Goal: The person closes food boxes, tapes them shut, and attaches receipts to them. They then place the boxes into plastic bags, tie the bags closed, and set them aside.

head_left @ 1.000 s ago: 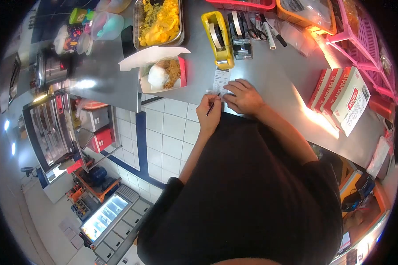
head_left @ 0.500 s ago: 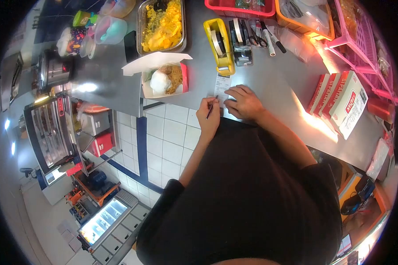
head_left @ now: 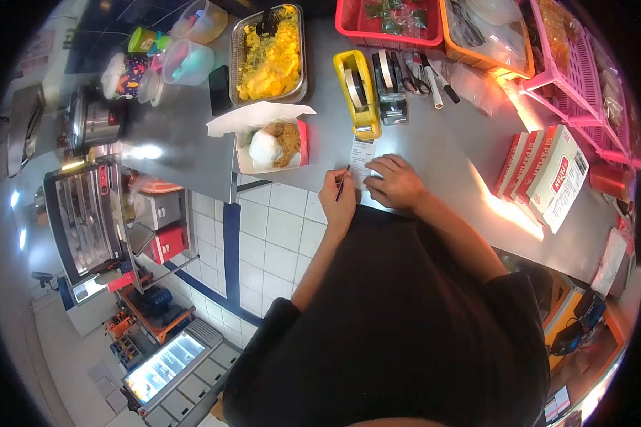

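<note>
My left hand (head_left: 338,192) pinches a dark pen (head_left: 340,189), its tip at the left edge of a narrow printed receipt (head_left: 361,156) on the steel counter. My right hand (head_left: 397,183) lies with bent, spread fingers over the receipt's right side, pressing on the paper and counter. Just beyond the receipt's far end stands a yellow tape dispenser (head_left: 358,96), overlapping it. Left of my hands sits an open takeaway box (head_left: 303,142) holding white rice (head_left: 264,150) and a browned piece of food that looks like fried chicken (head_left: 287,142).
Behind the box is a metal tray (head_left: 303,82) of yellow food. A black tape dispenser (head_left: 391,107), scissors (head_left: 414,82) and markers (head_left: 434,87) lie beyond my right hand. Red and orange baskets (head_left: 349,32) line the back. Folded printed boxes (head_left: 548,178) stand at right.
The whole view has shifted, so the counter things sit slightly lower in it. My left hand stays at the receipt with the pen, and my right hand keeps its place on the paper.
</note>
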